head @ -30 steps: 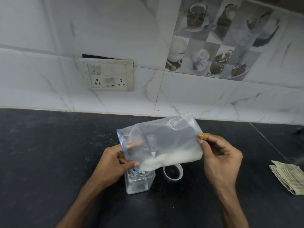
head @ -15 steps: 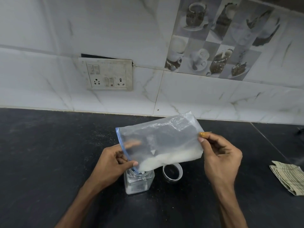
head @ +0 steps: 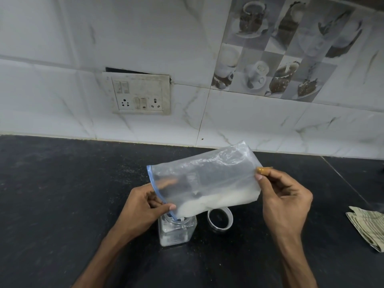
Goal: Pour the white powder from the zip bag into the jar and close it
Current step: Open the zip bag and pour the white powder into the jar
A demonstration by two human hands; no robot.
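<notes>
Left hand (head: 145,206) pinches the zip bag (head: 204,179) mouth over the jar (head: 176,230), funnelling white powder (head: 216,202) down; right hand (head: 284,202) grips the lifted corner, tilting it.

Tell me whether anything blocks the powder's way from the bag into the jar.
Nothing visible does. The bag is tilted with its open blue-edged corner at the mouth of the jar, and the lid lies apart on the counter beside the jar.
</notes>
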